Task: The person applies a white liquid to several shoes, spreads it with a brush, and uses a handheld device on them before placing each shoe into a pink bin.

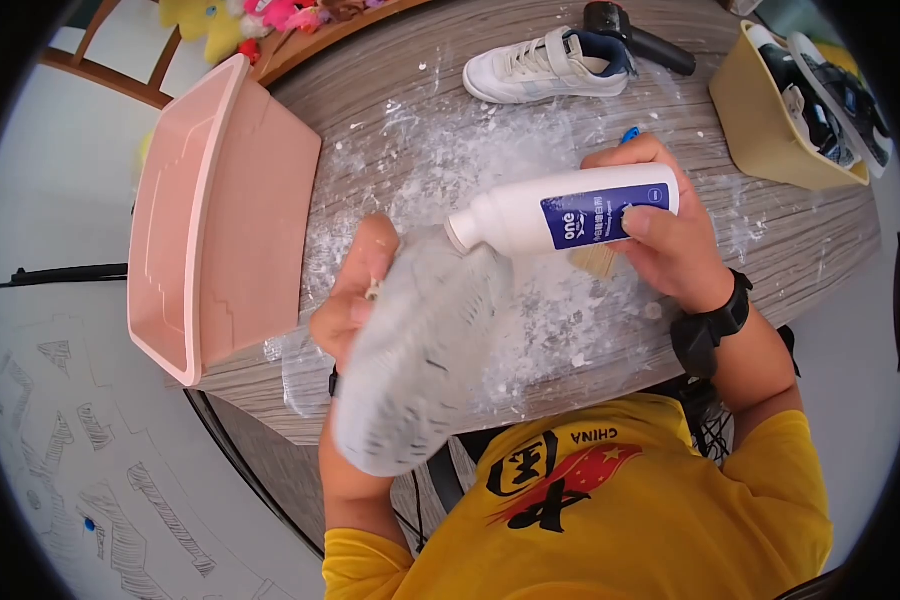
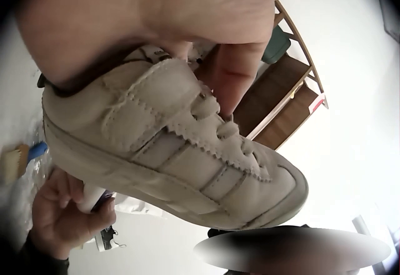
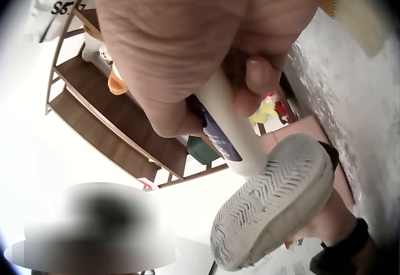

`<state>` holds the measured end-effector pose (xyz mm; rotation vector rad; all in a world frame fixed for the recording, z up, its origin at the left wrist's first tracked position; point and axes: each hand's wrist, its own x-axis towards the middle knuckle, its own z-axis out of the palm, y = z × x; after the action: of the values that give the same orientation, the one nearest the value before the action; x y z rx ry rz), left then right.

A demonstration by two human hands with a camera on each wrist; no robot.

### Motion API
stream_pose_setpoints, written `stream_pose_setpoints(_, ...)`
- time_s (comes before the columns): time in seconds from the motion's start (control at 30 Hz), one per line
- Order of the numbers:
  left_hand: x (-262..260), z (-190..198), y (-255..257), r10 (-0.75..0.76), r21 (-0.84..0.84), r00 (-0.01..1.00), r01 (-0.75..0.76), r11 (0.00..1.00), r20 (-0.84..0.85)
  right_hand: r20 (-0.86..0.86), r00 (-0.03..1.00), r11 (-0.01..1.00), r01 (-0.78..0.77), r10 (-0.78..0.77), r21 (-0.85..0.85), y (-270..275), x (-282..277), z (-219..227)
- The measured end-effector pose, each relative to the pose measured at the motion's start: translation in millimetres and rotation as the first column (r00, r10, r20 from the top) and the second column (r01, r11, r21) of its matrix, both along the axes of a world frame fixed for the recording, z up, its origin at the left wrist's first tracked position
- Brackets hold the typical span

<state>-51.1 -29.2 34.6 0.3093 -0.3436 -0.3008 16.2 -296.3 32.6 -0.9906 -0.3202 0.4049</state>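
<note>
A white shoe (image 1: 420, 350) is held up by the left hand (image 1: 357, 290), its treaded sole toward the head camera. In the left wrist view the left hand (image 2: 156, 12) grips the shoe (image 2: 181, 156) at its ankle opening, beside the laces. The right hand (image 1: 670, 230) holds a white bottle (image 1: 520, 215) with a blue label, tilted, its neck at the sole's edge. In the right wrist view, the bottle (image 3: 234, 137) meets the sole (image 3: 269, 194), with the right hand (image 3: 206, 56) wrapped round it. Behind the right hand lies a brush (image 1: 595, 262) with pale bristles.
A second white shoe (image 1: 535, 70) and a black tool (image 1: 660, 48) lie at the table's far side. A pink bin (image 1: 260, 200) stands at the left, a yellow bin (image 1: 770, 130) holding shoes at the right. White residue covers much of the tabletop (image 1: 370, 150).
</note>
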Motion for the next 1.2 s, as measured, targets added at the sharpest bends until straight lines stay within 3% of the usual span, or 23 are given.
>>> stream_pose_setpoints(0.07, -2, 1, 2, 0.107, 0.191, 0.993, -0.096, 0.977, -0.047, 0.014, 0.999, 0.999, -0.031, 0.03, 0.022, -3, 2, 0)
stream_pose_setpoints(0.13, -3, 1, 4, 0.245, 0.459, 0.967, -0.184, 0.869, -0.075, 0.015, 0.999, 0.995, -0.045, 0.044, 0.089, 1, 0, 1)
stream_pose_setpoints(0.27, -3, -5, 3, 0.231, 0.437, 0.973, -0.208, 0.875, 0.0, 0.092, 0.992, 0.983, -0.098, 0.084, 0.155, -3, 1, -2)
stream_pose_setpoints(0.37, -4, -1, 3, 0.274, 0.492, 0.961, -0.217, 0.843, -0.045, 0.047, 0.995, 0.983, -0.09, 0.084, 0.158, -3, 0, 0)
stream_pose_setpoints(0.47, -9, -4, 8, 0.295, 0.547, 0.955, -0.238, 0.803, -0.016, -0.011, 0.999, 0.999, 0.036, -0.036, -0.014, -2, 1, 5)
stream_pose_setpoints(0.5, -11, -6, 12, 0.306, 0.59, 0.952, -0.249, 0.768, 0.004, 0.004, 1.0, 1.0, 0.016, -0.016, -0.014, -5, 4, 7)
stream_pose_setpoints(0.6, -17, -11, 18, 0.317, 0.687, 0.947, -0.264, 0.677, 0.053, 0.002, 0.998, 0.982, 0.064, -0.065, 0.176, 3, 3, 8)
stream_pose_setpoints(0.8, -19, 7, 11, 0.256, 0.784, 0.956, -0.266, 0.561, 0.142, -0.05, 0.984, 0.959, 0.178, -0.172, 0.218, 5, 5, 4)
stream_pose_setpoints(0.9, -17, 11, 8, 0.215, 0.788, 0.956, -0.288, 0.544, 0.201, 0.017, 0.99, 0.972, 0.135, -0.141, 0.191, -4, 11, -9)
stream_pose_setpoints(0.97, -14, 12, 7, 0.166, 0.781, 0.958, -0.285, 0.556, 0.232, 0.055, 0.968, 0.969, 0.241, -0.244, 0.06, 8, 4, 2)
stream_pose_setpoints(1.03, -13, 13, 6, 0.147, 0.791, 0.953, -0.303, 0.532, 0.265, 0.089, 0.961, 0.965, 0.259, -0.261, 0.039, 11, 1, 3)
stream_pose_setpoints(1.1, -11, 13, 5, 0.116, 0.791, 0.95, -0.305, 0.53, 0.289, 0.117, 0.973, 0.975, 0.185, -0.199, 0.123, 5, 3, -3)
stream_pose_setpoints(1.2, -7, 12, 6, 0.053, 0.792, 0.941, -0.311, 0.525, 0.335, 0.192, 0.964, 0.982, 0.168, -0.182, 0.089, 3, 4, -4)
